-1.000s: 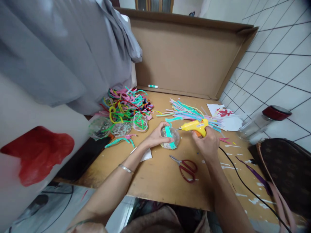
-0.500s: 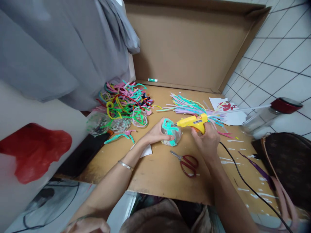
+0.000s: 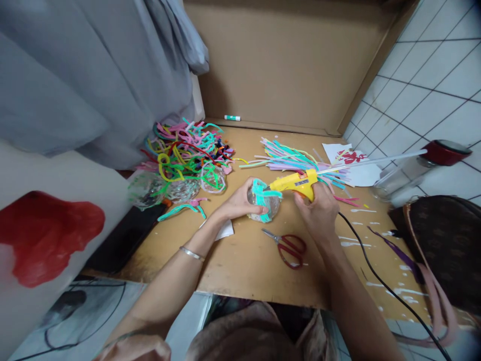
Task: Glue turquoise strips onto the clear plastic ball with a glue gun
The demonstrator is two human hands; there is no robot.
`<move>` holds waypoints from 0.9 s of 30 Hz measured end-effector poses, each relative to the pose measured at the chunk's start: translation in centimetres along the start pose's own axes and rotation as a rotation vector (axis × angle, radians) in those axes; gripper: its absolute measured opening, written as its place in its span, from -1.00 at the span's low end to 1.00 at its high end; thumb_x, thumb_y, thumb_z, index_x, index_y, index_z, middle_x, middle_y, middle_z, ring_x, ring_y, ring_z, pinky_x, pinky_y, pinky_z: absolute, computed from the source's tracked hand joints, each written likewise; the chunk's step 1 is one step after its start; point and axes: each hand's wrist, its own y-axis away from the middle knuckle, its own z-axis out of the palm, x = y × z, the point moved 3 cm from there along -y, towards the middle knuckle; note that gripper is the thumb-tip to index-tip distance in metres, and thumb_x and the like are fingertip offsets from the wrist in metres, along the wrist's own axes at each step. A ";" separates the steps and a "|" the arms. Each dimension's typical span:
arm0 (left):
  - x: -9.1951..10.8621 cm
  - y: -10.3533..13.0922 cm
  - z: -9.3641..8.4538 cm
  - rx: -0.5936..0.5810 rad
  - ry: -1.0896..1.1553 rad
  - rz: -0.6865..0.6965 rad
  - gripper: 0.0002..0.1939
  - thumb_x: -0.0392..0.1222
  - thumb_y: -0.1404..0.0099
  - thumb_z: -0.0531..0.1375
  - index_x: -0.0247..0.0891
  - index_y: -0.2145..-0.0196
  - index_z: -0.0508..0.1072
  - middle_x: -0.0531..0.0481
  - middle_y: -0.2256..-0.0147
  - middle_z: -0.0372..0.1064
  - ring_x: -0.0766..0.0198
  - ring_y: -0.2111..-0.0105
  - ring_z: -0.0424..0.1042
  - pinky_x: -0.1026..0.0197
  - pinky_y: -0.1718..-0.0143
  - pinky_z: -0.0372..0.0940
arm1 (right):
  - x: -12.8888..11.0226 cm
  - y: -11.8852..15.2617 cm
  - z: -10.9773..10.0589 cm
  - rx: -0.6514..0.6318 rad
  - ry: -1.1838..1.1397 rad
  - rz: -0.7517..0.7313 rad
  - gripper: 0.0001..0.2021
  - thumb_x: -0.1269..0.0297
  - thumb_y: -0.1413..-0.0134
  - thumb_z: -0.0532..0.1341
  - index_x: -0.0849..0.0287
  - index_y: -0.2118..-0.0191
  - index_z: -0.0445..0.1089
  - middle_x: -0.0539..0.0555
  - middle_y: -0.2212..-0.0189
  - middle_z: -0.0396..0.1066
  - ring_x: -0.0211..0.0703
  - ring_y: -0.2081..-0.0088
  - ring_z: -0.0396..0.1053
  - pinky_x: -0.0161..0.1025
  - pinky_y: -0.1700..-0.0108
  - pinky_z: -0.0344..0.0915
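Note:
My left hand (image 3: 240,202) is closed around a clear, rounded plastic piece (image 3: 275,208), its thumb on the near side. Turquoise pipe cleaner (image 3: 260,188) runs over the top and down the side of that piece. In my right hand (image 3: 319,205) is a yellow glue gun (image 3: 295,183), with a long clear glue stick (image 3: 372,160) poking out of its back. The gun's nozzle points left and meets the turquoise strip, though the exact contact is hidden. Red-handled scissors (image 3: 287,248) lie on the table just below both hands.
A tangled heap of pipe cleaners (image 3: 184,150) and clear plastic pieces (image 3: 182,190) lies left. Straight pipe cleaners (image 3: 289,158) are bundled behind the gun. A bottle (image 3: 409,168), a brown bag (image 3: 439,250) and the gun's black cord (image 3: 370,265) are at right. Cardboard (image 3: 278,65) stands behind.
The turquoise strip's end now sticks out to the right under the nozzle, where it lay more bunched before. Both hands keep their grips; the whole view has shifted slightly.

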 end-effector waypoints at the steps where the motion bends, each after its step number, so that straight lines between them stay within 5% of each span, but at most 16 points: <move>1: 0.1 0.0 0.0 0.002 -0.013 -0.003 -0.28 0.03 0.17 0.39 -0.23 0.07 0.27 0.01 0.22 0.34 0.19 0.22 0.35 0.18 0.16 0.28 | 0.0 0.0 0.0 -0.004 -0.003 -0.002 -0.83 0.15 -0.12 0.13 0.11 0.23 0.29 0.11 0.34 0.39 -0.04 0.25 0.34 -0.21 0.28 0.21; 27: 0.4 0.1 0.1 0.014 -0.065 0.016 -0.30 -0.07 0.18 0.38 -0.25 0.06 0.29 0.00 0.19 0.35 0.14 0.19 0.38 0.17 0.17 0.32 | -0.1 -0.4 -0.7 -0.006 0.002 -0.053 -0.87 0.18 -0.11 0.12 0.11 0.30 0.27 0.11 0.36 0.38 -0.04 0.27 0.33 -0.20 0.29 0.21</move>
